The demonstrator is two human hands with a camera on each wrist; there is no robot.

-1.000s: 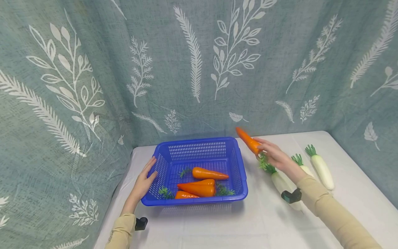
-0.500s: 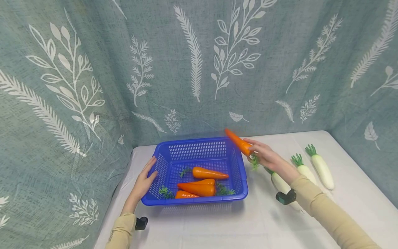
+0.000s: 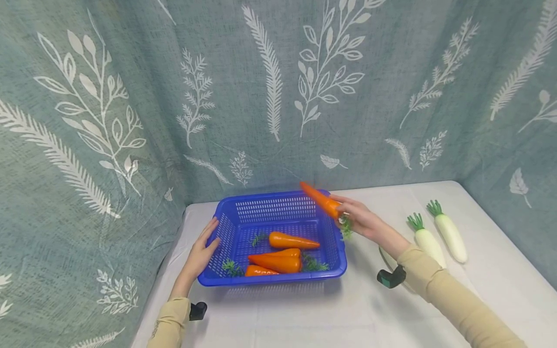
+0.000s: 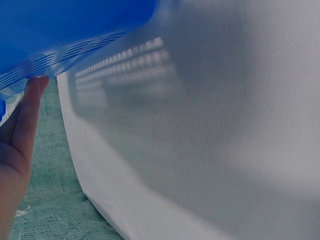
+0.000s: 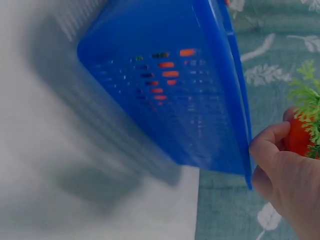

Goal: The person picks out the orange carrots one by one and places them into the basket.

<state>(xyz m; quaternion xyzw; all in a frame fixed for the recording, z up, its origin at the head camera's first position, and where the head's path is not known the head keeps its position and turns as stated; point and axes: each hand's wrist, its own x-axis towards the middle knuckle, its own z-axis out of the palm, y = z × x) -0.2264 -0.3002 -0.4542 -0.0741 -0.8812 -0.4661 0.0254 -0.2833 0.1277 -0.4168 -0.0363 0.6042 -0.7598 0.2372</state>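
A blue plastic basket (image 3: 271,279) stands on the white-covered table, with several orange carrots (image 3: 293,241) lying in it. Against its left side rests my left hand (image 3: 197,253); the left wrist view shows straight fingers (image 4: 32,110) touching the slotted wall. My right hand (image 3: 359,220) grips another carrot (image 3: 319,199) near its leafy end, above the basket's right rim. That carrot's tip points up and to the left, over the basket. In the right wrist view, the green leaves (image 5: 310,100) hang beside the fingers, and most of the carrot is out of frame.
White radishes with green tops lie at the right: one radish (image 3: 451,239) farthest out, a second radish (image 3: 428,246) beside it, and a third radish (image 3: 393,261) partly behind the right forearm. A patterned green curtain (image 3: 278,96) hangs behind the table (image 3: 278,319).
My right hand has moved left with the carrot, from beside the basket to above its right rim. The left hand and the basket have stayed in place.
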